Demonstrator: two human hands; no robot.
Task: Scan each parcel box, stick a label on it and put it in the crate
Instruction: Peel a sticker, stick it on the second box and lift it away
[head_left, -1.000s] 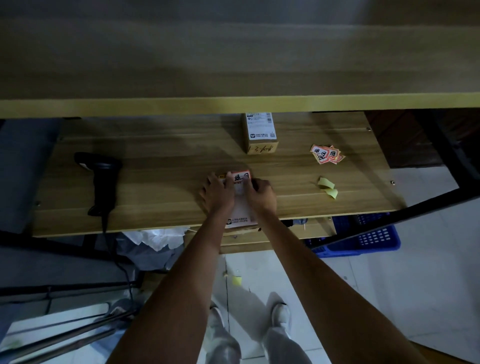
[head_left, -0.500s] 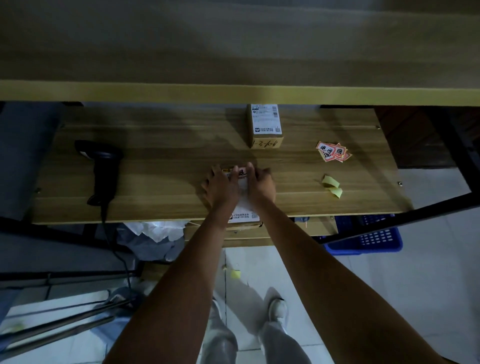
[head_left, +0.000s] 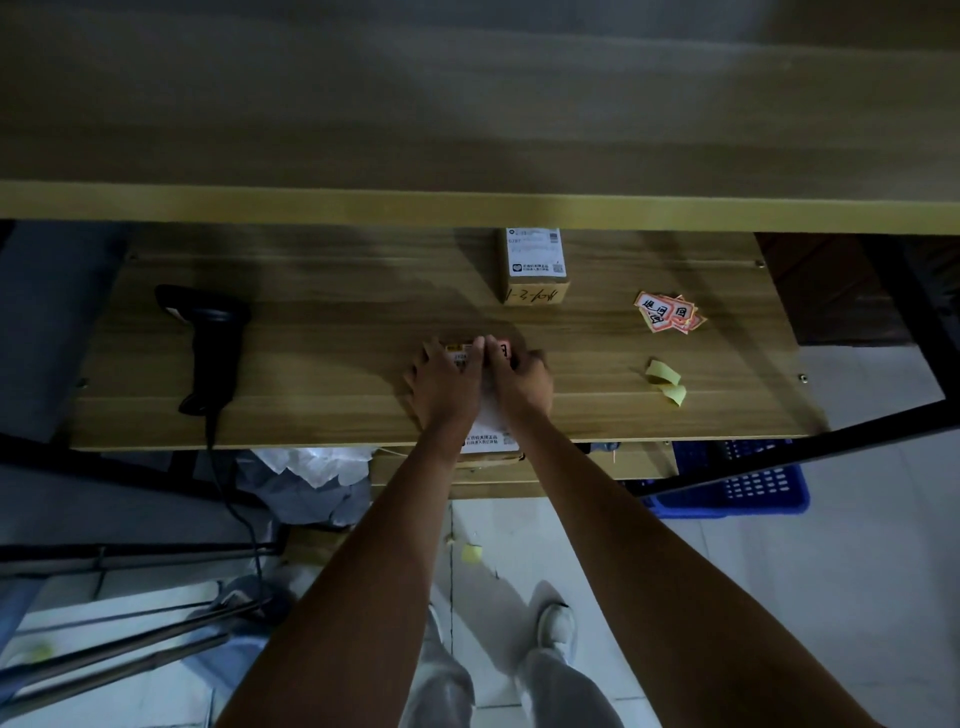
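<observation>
At the near edge of the wooden workbench (head_left: 337, 332), a brown cardboard parcel box with a white shipping label (head_left: 488, 441) lies flat, overhanging the edge slightly; most of its top is hidden under both hands, so only its near end with printed text and a strip at its far end can be seen. On that far end sits a red-and-white sticker label (head_left: 503, 349), partly covered by fingers, its characters hard to read in the dim light. The left hand (head_left: 445, 382) lies palm-down on the box with fingers spread and fairly straight, pressing near the sticker. The right hand (head_left: 522, 383) rests beside it, touching it, fingers bent over the sticker; whether they pinch it or only press cannot be told. Farther back stands a second cardboard parcel box with handwriting on its side (head_left: 535, 267), its top cut off by the overhead shelf. A loose pile of red stickers (head_left: 669, 312) and yellow backing scraps (head_left: 666, 382) lie to the right, a black handheld scanner (head_left: 210, 343) to the left, and a blue plastic crate (head_left: 748, 488) sits on the floor, mostly hidden under the bench.
</observation>
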